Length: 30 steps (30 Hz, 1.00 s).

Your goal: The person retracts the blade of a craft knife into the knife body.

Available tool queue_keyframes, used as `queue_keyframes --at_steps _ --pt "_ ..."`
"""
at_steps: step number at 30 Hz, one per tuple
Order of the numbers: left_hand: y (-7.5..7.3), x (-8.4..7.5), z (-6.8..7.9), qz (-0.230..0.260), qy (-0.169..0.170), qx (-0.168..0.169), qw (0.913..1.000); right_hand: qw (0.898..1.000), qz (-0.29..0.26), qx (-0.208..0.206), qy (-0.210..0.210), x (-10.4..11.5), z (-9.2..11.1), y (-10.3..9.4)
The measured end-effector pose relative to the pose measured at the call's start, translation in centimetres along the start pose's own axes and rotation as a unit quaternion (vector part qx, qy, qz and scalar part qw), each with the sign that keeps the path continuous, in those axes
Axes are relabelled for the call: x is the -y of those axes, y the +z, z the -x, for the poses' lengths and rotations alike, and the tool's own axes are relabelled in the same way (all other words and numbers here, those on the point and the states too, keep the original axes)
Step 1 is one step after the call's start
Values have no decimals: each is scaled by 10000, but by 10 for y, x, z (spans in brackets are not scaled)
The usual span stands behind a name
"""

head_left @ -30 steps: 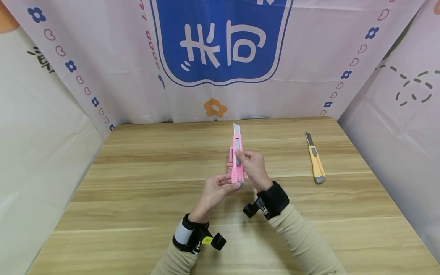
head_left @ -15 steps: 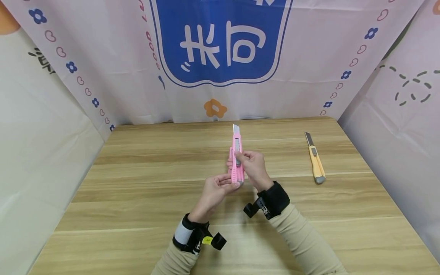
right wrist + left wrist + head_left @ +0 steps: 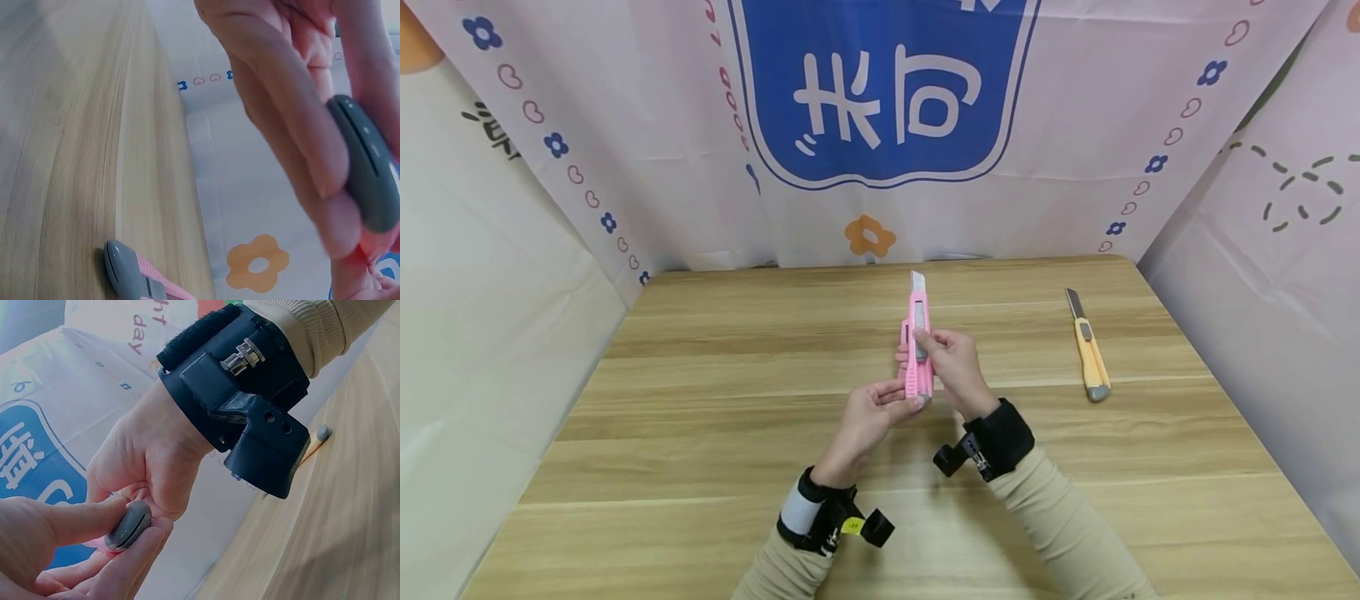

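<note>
A pink utility knife [image 3: 919, 350] is held upright off the table, its blade [image 3: 918, 282] out at the far end. My left hand [image 3: 867, 419] pinches its grey end cap [image 3: 129, 526] between thumb and fingers. Around the middle of the handle my right hand [image 3: 957, 367] grips it, the thumb resting on the grey slider. Behind this knife, mostly covered by it in the head view, a second pink knife [image 3: 132, 275] with a grey end lies on the table.
A yellow utility knife [image 3: 1091, 354] with its blade out lies on the wooden table [image 3: 700, 433] to the right. Printed cloth [image 3: 685, 200] hangs behind the far edge and at both sides. Each wrist wears a black strap with a camera mount.
</note>
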State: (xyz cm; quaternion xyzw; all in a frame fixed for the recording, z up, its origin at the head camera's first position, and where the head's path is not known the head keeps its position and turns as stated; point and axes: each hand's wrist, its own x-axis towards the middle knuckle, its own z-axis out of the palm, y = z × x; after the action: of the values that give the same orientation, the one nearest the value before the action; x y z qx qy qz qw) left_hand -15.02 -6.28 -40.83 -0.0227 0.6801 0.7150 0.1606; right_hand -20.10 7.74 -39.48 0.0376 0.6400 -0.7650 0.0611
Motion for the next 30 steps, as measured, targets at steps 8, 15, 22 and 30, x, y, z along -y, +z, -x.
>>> queue_keyframes --at_steps 8,15,22,30 --pt "-1 3 -2 -81 -27 -79 9999 9999 75 56 -107 -1 0 -2" --pt "0 3 -2 -181 -16 -250 9995 9998 122 84 -158 1 2 -1" --pt "2 3 -2 0 22 -343 9994 9994 167 262 -150 7 6 -2" --pt "2 4 -1 125 74 -307 9994 9994 220 250 97 10 8 -3"
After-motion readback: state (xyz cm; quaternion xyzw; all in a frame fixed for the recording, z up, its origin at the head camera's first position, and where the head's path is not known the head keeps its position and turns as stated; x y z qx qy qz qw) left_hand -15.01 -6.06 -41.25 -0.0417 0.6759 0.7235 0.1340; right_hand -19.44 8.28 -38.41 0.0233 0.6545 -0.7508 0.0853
